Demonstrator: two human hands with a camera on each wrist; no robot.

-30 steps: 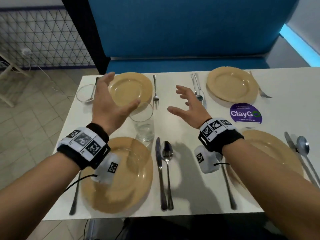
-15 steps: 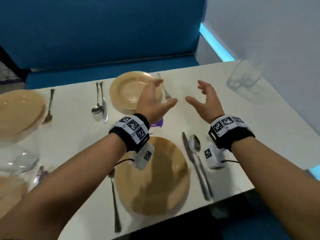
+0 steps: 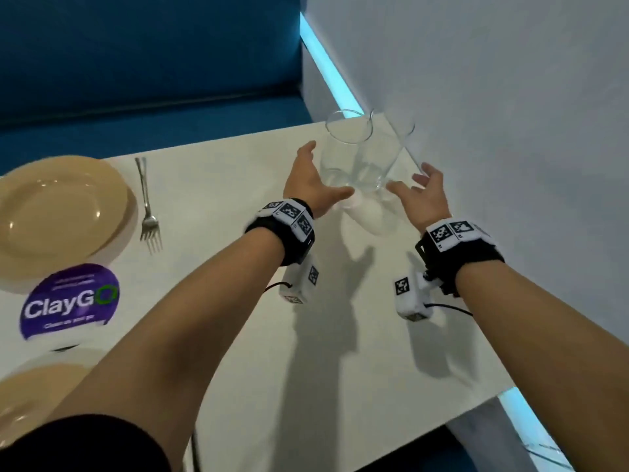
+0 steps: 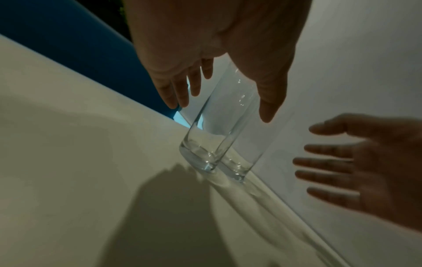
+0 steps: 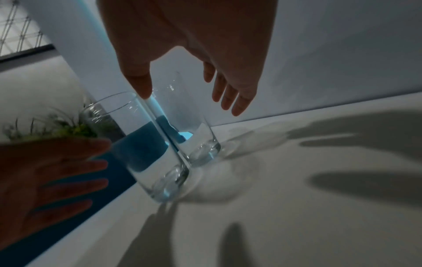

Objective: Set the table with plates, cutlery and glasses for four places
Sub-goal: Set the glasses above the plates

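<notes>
Two clear empty glasses stand side by side at the table's far right corner by the wall: the left glass [image 3: 342, 158] [image 4: 212, 137] [image 5: 148, 144] and the right glass [image 3: 391, 151] [image 4: 246, 144] [image 5: 194, 133]. My left hand [image 3: 321, 177] [image 4: 223, 108] is open, with fingers and thumb spread on either side of the left glass. My right hand [image 3: 410, 180] [image 5: 187, 99] is open and spread around the right glass. Neither hand grips its glass. A tan plate [image 3: 58, 209] with a fork [image 3: 148, 206] beside it lies at the far left.
A purple ClayGo sticker [image 3: 69, 298] sits on the white table [image 3: 238, 335] between the far plate and a second tan plate [image 3: 34, 386] at the near left. The grey wall [image 3: 510, 131] runs along the table's right edge. A blue bench [image 3: 153, 63] stands behind.
The view has swung right, away from the left places. Both open hands have moved right and forward to the two glasses by the wall.
</notes>
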